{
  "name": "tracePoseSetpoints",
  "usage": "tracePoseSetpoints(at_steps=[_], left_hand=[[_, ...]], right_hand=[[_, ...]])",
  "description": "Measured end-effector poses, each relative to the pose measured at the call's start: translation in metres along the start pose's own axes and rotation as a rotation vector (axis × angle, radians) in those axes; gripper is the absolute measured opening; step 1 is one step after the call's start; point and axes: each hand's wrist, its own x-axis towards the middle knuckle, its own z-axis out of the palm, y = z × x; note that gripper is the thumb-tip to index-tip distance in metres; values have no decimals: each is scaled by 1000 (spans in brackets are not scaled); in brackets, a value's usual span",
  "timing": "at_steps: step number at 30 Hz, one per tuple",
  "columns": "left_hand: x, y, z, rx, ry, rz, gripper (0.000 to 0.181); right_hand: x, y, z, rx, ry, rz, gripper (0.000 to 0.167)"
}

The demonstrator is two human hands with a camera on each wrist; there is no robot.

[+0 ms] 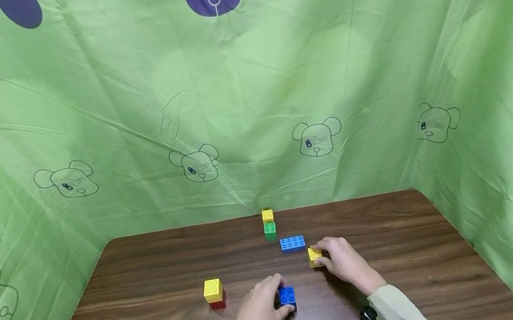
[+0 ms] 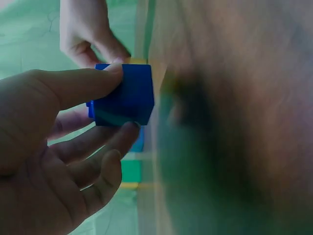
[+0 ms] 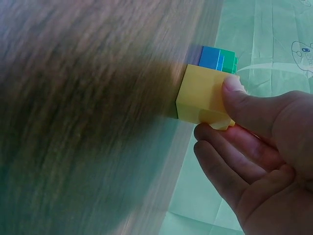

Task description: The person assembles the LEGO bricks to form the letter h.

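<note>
My left hand pinches a dark blue building block between thumb and fingers near the table's front middle. In the left wrist view the block's smooth side faces the camera, the thumb on one side and fingertips on the other. Farther right, my right hand holds a yellow building block. The right wrist view shows the thumb on this yellow block and fingers at its opposite side. A long, lighter blue block lies just behind and left of the right hand.
At the left, a yellow block sits with a red block under it. Near the back edge are a green block and another yellow block. Green cloth with printed bear heads surrounds the brown wooden table.
</note>
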Motion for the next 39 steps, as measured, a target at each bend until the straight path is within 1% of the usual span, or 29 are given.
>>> tracePoseSetpoints(at_steps=[3,6,9,12,15,20,23,26,29,33,39], left_hand=[[-4,1,7,-75,20,22,32],[-7,-2,12,-144,44,38,33],[-7,-7,16,-184,70,58,34],[-6,-10,19,-224,86,79,34],[-5,-13,21,-266,98,77,34],[-6,-17,23,-331,114,48,35],[-6,-18,23,-345,115,35,36],[-6,-20,24,-346,110,26,36],[-6,-21,23,-346,107,22,37],[-5,-23,23,-338,104,25,38],[-4,-24,23,-346,90,38,39]], right_hand=[[1,0,-1,3,-5,7,26],[1,-1,-1,10,-12,14,26],[0,0,0,11,-22,24,27],[-1,0,-1,-1,-14,18,27],[-3,1,0,-27,10,-11,26],[-6,1,3,-54,53,-64,27],[-9,-2,3,-55,65,-85,28],[-13,-9,0,-51,76,-105,30],[-16,-21,-7,-45,94,-139,32],[-19,-41,-21,-36,118,-205,35],[-23,-67,-37,-31,113,-304,33]])
